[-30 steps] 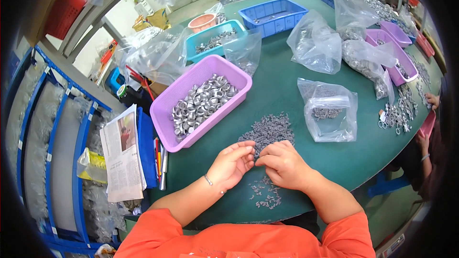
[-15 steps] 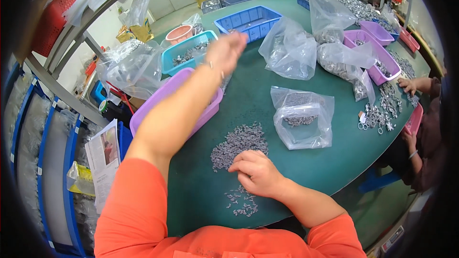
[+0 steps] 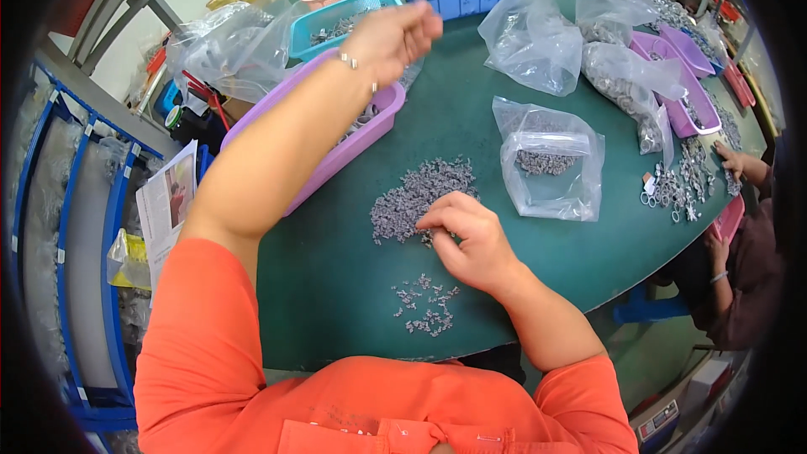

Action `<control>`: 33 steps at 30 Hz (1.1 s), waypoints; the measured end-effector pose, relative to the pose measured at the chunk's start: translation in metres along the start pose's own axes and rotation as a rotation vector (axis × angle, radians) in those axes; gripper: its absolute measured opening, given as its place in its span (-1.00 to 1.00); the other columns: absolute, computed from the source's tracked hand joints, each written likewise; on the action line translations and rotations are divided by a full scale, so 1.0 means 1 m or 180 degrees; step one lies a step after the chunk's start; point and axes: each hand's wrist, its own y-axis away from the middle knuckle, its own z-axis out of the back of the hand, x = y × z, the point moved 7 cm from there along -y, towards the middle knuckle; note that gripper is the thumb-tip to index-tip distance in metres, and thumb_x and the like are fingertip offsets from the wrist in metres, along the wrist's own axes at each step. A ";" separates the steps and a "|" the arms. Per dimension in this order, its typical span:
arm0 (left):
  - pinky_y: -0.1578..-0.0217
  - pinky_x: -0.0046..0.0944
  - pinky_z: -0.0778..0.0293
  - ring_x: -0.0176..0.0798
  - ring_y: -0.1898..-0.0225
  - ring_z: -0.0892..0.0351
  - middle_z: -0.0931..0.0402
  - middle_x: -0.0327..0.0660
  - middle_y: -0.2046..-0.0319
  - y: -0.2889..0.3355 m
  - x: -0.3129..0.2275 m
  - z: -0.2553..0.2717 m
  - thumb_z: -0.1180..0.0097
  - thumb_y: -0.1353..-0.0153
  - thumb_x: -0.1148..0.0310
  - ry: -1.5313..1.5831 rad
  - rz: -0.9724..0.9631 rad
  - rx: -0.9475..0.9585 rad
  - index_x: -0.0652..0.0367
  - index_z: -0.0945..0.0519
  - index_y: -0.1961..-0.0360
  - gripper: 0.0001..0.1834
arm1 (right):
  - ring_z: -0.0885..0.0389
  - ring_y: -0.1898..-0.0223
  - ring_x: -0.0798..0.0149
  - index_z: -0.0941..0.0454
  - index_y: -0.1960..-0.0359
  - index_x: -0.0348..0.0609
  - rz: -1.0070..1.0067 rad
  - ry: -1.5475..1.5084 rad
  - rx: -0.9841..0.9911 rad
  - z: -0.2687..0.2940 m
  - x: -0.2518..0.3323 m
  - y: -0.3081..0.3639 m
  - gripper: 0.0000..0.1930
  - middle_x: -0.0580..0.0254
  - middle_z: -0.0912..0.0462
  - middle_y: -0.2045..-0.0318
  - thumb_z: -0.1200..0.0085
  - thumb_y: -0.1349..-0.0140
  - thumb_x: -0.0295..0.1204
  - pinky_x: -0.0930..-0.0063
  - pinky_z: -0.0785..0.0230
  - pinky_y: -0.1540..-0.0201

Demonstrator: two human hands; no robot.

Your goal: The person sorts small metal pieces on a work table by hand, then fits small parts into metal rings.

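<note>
My left hand [image 3: 393,40] is raised over the far end of a long purple basin [image 3: 357,145], beside a teal basket [image 3: 300,39] of metal parts. Its fingers are loosely bent and apart, with nothing visible in them. At the near right edge of a pile of small grey metal parts [image 3: 412,193], my right hand [image 3: 475,244] has its fingers curled, the index fingertip against the pile. What lies between those fingertips is too small to make out. A few loose grey parts [image 3: 427,307] lie scattered nearer to me on the green table [image 3: 336,303].
A clear plastic bag [image 3: 555,202] with grey parts lies right of the pile. Farther back are a blue crate [image 3: 454,2], more filled bags [image 3: 534,42] and purple trays [image 3: 702,122]. At right, another person's hand [image 3: 735,160] touches metal parts. Blue-framed racks [image 3: 63,227] stand at left.
The whole view has shifted, so the table's things appear higher in the picture. My left hand has turned slightly, its fingers showing more distinctly. My right hand stays at the pile's edge.
</note>
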 end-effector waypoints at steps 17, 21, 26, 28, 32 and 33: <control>-0.16 -0.05 -0.41 0.19 -0.12 -0.36 -0.26 0.33 -0.04 -0.032 -0.071 0.112 0.29 -0.24 0.71 0.0569 -0.0742 -0.0850 0.70 -0.15 -0.03 -0.66 | -0.55 0.32 0.10 -0.58 0.41 -0.21 -0.0143 0.0039 0.0237 -0.008 -0.001 0.002 -0.83 0.15 -0.53 0.40 0.00 0.04 -0.67 0.35 -0.42 0.27; -0.04 -0.04 -0.52 0.18 -0.04 -0.43 -0.29 0.20 -0.02 -0.019 -0.055 0.135 0.35 -0.26 0.69 0.0930 -0.0361 -0.1535 0.51 -0.18 -0.10 -0.63 | -0.55 0.35 0.09 -0.58 0.41 -0.24 -0.0025 0.0087 -0.0078 0.006 -0.004 -0.001 -0.82 0.11 -0.55 0.41 0.02 0.05 -0.69 0.35 -0.43 0.29; 0.02 -0.20 -0.58 -0.03 -0.01 -0.51 -0.36 0.10 0.00 0.016 -0.060 0.130 0.38 -0.31 0.66 0.0704 -0.0757 -0.1369 0.48 -0.21 -0.12 -0.65 | -0.58 0.35 0.16 -0.58 0.42 -0.27 -0.0175 0.0137 -0.0341 0.022 -0.005 -0.006 -0.83 0.10 -0.57 0.40 0.03 0.03 -0.71 0.43 -0.42 0.32; 0.07 -0.27 -0.59 -0.08 0.06 -0.53 -0.40 0.08 0.04 0.026 -0.058 0.139 0.29 -0.30 0.66 0.0708 -0.0740 -0.1524 0.47 -0.25 -0.10 -0.66 | -0.58 0.35 0.16 -0.58 0.42 -0.27 -0.0286 0.0083 -0.0283 0.018 -0.009 0.000 -0.83 0.10 -0.57 0.41 0.03 0.03 -0.72 0.43 -0.42 0.32; 0.28 -0.46 -0.54 -0.33 0.34 -0.54 -0.53 -0.08 0.23 0.045 -0.051 0.149 0.13 -0.26 0.62 0.0141 -0.0362 -0.1601 0.39 -0.37 -0.02 -0.71 | -0.57 0.37 0.16 -0.58 0.42 -0.28 -0.0123 0.0290 -0.0233 0.020 -0.016 -0.006 -0.83 0.08 -0.57 0.42 0.05 0.02 -0.70 0.42 -0.41 0.32; 0.36 -0.50 -0.48 -0.40 0.41 -0.50 -0.55 -0.14 0.28 0.053 -0.045 0.132 0.10 -0.26 0.59 -0.0217 -0.0293 -0.1250 0.36 -0.40 0.00 -0.72 | -0.56 0.38 0.16 -0.57 0.42 -0.28 -0.0013 0.0441 -0.0215 0.021 -0.017 -0.006 -0.83 0.08 -0.57 0.42 0.06 0.02 -0.69 0.42 -0.41 0.32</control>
